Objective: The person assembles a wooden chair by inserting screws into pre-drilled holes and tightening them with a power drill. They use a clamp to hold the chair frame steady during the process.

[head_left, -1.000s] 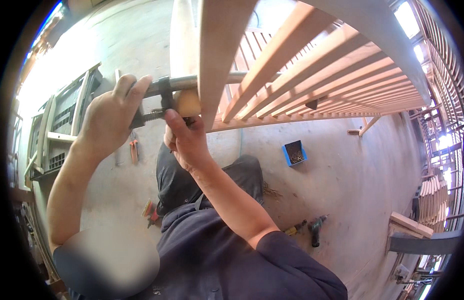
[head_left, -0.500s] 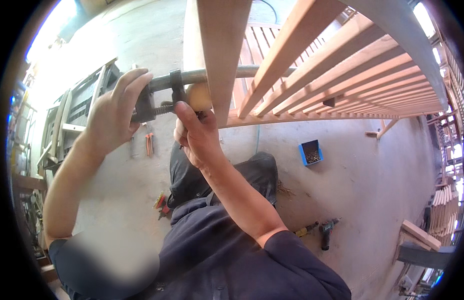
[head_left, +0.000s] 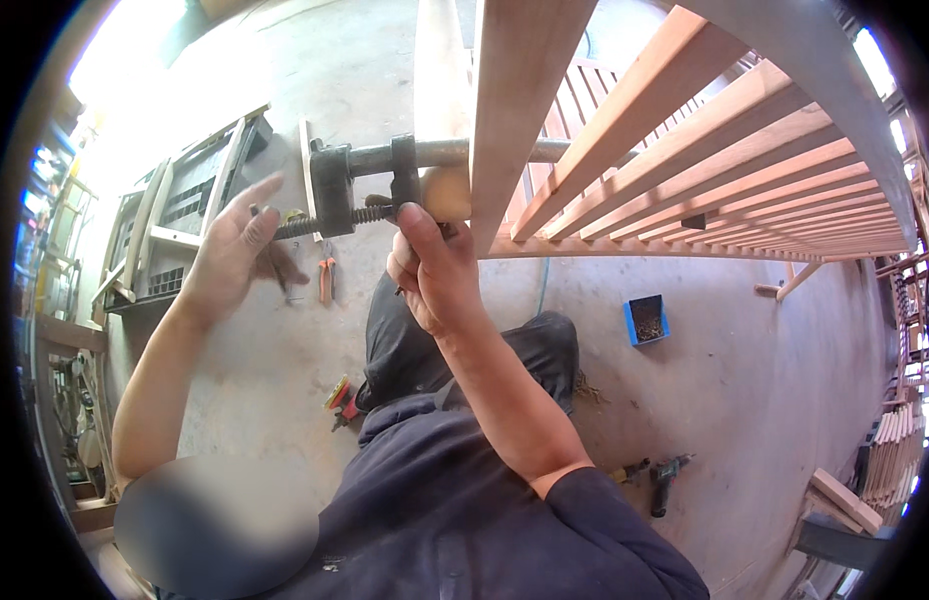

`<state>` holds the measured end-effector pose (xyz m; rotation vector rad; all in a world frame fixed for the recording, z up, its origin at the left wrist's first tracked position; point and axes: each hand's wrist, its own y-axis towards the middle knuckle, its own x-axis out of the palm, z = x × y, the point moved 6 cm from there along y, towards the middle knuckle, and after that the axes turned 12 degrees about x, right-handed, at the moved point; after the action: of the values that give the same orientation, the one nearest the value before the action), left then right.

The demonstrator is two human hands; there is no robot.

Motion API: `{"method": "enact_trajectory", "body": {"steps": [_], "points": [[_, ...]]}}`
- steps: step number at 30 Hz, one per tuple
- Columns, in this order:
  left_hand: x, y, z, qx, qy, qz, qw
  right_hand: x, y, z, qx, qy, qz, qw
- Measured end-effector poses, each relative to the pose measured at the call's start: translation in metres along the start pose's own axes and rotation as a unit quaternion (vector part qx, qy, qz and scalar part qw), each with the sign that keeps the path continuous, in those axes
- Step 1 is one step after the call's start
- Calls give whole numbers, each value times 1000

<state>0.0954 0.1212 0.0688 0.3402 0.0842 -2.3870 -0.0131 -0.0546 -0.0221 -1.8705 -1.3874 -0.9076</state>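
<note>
Fingers of left hand (head_left: 234,250) seemingly turn clamp (head_left: 384,180) screw; right hand (head_left: 434,270) grips its jaw.

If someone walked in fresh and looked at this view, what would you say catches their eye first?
Probably the dark metal bar clamp at top centre, gripping a pale wooden upright of the big slatted timber frame that fans across the upper right. The left hand is at the clamp's screw end, the right hand just below its jaw. On the concrete floor, a small blue box stands out.
</note>
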Motion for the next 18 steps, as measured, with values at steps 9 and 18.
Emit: {"method": "enact_trajectory", "body": {"steps": [9, 18], "points": [[2, -49, 43, 35, -201, 92, 975, 5, -2, 4, 24, 55, -8, 998], [8, -34, 72, 253, 112, 102, 955, 20, -4, 2, 44, 121, -34, 991]]}}
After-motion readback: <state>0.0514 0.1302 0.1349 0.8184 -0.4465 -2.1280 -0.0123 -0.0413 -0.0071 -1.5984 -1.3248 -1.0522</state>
